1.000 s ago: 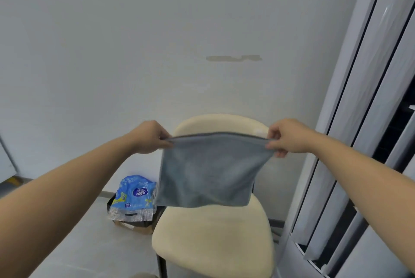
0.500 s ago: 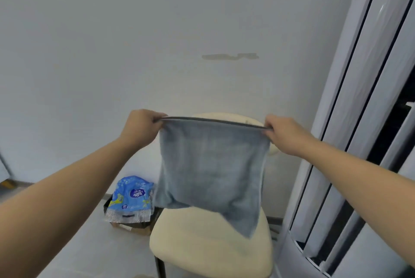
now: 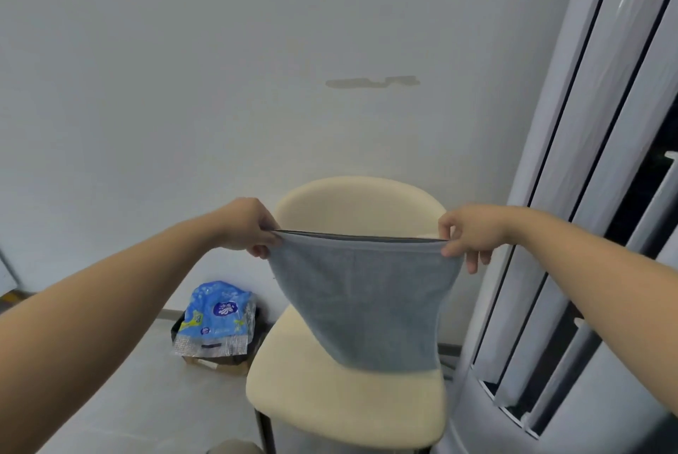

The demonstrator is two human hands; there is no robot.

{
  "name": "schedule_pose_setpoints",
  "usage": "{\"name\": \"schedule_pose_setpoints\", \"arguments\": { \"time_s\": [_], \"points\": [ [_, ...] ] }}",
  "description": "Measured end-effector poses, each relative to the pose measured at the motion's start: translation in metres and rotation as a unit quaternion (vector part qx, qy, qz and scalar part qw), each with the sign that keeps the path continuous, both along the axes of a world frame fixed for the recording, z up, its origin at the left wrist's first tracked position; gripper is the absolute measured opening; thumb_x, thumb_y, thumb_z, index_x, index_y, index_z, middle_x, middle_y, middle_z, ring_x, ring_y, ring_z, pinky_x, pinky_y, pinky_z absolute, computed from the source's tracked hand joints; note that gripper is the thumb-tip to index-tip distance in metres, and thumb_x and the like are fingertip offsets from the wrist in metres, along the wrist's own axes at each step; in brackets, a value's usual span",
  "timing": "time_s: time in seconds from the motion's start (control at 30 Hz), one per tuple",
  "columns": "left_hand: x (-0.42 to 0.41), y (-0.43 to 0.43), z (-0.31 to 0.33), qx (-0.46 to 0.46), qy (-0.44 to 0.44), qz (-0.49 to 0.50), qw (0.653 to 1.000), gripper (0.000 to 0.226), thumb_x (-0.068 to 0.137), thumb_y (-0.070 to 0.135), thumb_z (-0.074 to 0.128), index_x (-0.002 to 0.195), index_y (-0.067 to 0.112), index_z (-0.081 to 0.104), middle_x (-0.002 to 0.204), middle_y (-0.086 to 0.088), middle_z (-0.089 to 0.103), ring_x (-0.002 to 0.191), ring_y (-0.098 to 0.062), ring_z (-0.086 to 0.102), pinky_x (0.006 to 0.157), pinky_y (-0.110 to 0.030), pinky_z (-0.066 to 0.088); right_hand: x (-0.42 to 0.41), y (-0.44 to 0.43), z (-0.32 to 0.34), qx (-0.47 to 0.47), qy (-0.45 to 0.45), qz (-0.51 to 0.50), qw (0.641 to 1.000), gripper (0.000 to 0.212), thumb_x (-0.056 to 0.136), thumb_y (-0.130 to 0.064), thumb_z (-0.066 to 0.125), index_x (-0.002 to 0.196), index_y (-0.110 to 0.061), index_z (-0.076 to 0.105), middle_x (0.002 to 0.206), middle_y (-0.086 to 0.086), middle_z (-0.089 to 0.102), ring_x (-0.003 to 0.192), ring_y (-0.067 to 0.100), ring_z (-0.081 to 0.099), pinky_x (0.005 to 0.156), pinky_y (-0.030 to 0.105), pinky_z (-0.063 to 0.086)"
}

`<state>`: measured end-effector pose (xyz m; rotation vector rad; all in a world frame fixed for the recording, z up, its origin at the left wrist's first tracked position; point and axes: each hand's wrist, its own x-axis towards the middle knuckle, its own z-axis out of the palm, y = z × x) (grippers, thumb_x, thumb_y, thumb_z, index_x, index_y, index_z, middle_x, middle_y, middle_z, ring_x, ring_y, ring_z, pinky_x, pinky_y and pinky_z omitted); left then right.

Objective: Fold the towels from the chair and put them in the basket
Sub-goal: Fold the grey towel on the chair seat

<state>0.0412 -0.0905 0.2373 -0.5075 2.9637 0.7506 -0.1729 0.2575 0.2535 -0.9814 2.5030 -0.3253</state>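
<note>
A grey-blue towel (image 3: 363, 303) hangs in the air in front of the cream chair (image 3: 348, 402), stretched by its top edge. My left hand (image 3: 245, 228) pinches the towel's top left corner. My right hand (image 3: 467, 233) pinches the top right corner. The cloth narrows downward and its lower edge hangs just above the chair seat. No other towel shows on the chair. No basket is in view.
A blue plastic packet (image 3: 216, 318) lies on a dark box on the floor left of the chair. A tall white unit with dark vertical slots (image 3: 572, 270) stands close on the right. A plain white wall is behind the chair.
The towel was lifted and shaken out with one corner hanging low, then brought down again. Now it hangs evenly, lower edge near the seat. Both hands kept their grip.
</note>
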Motion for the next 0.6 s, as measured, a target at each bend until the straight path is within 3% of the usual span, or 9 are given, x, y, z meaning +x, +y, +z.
{"name": "schedule_pose_setpoints", "arguments": {
  "time_s": [0.1, 0.17, 0.23, 0.3, 0.4, 0.47, 0.53, 0.6],
  "points": [
    [0.003, 0.001, 0.005, 0.128, -0.127, -0.014, 0.984, 0.019, 0.095, 0.014, 0.071, 0.112, 0.009, 0.075, 0.092, -0.016, 0.078, 0.09, -0.028, 0.077, 0.086, -0.037, 0.062, 0.001, 0.007, 0.005, 0.038, -0.091, 0.003, 0.995, 0.028, 0.092, -0.012, 0.074, 0.112, -0.007, 0.055, 0.093, 0.018, 0.069, 0.066, 0.024, 0.072, 0.052, 0.028, 0.052],
    [0.004, -0.001, 0.011, 0.156, -0.207, -0.03, 0.965, 0.023, 0.096, 0.014, 0.069, 0.117, 0.006, 0.073, 0.101, -0.019, 0.077, 0.096, -0.03, 0.076, 0.088, -0.037, 0.06, -0.001, 0.008, 0.007, 0.043, -0.123, -0.001, 0.991, 0.03, 0.09, -0.01, 0.076, 0.114, -0.008, 0.058, 0.093, 0.018, 0.07, 0.068, 0.024, 0.071, 0.053, 0.028, 0.052],
    [0.003, -0.004, 0.014, 0.16, -0.232, -0.032, 0.959, 0.025, 0.096, 0.013, 0.068, 0.12, 0.005, 0.072, 0.102, -0.018, 0.077, 0.097, -0.03, 0.075, 0.089, -0.038, 0.06, -0.003, 0.007, 0.008, 0.05, -0.14, -0.004, 0.989, 0.027, 0.09, -0.009, 0.075, 0.113, -0.006, 0.061, 0.095, 0.018, 0.071, 0.068, 0.024, 0.071, 0.053, 0.027, 0.051],
    [-0.004, -0.006, 0.01, 0.141, -0.196, -0.011, 0.97, 0.02, 0.097, 0.012, 0.067, 0.115, 0.007, 0.073, 0.095, -0.016, 0.078, 0.092, -0.03, 0.076, 0.084, -0.037, 0.061, -0.008, 0.004, 0.004, 0.026, -0.124, -0.022, 0.992, 0.023, 0.092, -0.008, 0.073, 0.112, -0.006, 0.061, 0.097, 0.018, 0.071, 0.068, 0.023, 0.072, 0.053, 0.028, 0.052],
    [-0.021, -0.012, -0.008, 0.1, -0.065, 0.051, 0.992, 0.014, 0.098, 0.009, 0.064, 0.106, 0.003, 0.072, 0.088, -0.018, 0.077, 0.082, -0.029, 0.077, 0.076, -0.039, 0.064, -0.017, -0.005, -0.01, -0.059, -0.072, -0.071, 0.993, 0.012, 0.099, -0.009, 0.064, 0.108, -0.003, 0.058, 0.102, 0.027, 0.07, 0.071, 0.029, 0.076, 0.054, 0.032, 0.058],
    [-0.032, -0.017, -0.021, 0.072, 0.015, 0.075, 0.994, 0.014, 0.094, 0.009, 0.063, 0.098, 0.0, 0.073, 0.084, -0.018, 0.077, 0.078, -0.028, 0.077, 0.079, -0.044, 0.064, -0.023, -0.011, -0.022, -0.123, -0.057, -0.096, 0.986, 0.012, 0.102, -0.008, 0.057, 0.109, 0.002, 0.055, 0.103, 0.033, 0.069, 0.075, 0.034, 0.077, 0.062, 0.04, 0.064],
    [-0.038, -0.019, -0.029, 0.015, 0.071, 0.081, 0.994, 0.016, 0.091, 0.015, 0.064, 0.088, 0.005, 0.076, 0.074, -0.009, 0.077, 0.075, -0.025, 0.075, 0.081, -0.042, 0.062, -0.026, -0.016, -0.033, -0.182, -0.013, -0.105, 0.978, 0.011, 0.102, -0.01, 0.056, 0.105, 0.0, 0.057, 0.101, 0.027, 0.07, 0.076, 0.032, 0.077, 0.075, 0.047, 0.064],
    [-0.038, -0.014, -0.032, -0.044, 0.134, 0.09, 0.986, 0.018, 0.092, 0.019, 0.062, 0.086, 0.011, 0.078, 0.073, -0.005, 0.075, 0.081, -0.029, 0.072, 0.077, -0.036, 0.058, -0.026, -0.017, -0.038, -0.21, 0.094, -0.1, 0.968, 0.008, 0.1, -0.014, 0.06, 0.098, -0.006, 0.061, 0.098, 0.015, 0.074, 0.08, 0.026, 0.075, 0.082, 0.043, 0.06]
  ]
}}
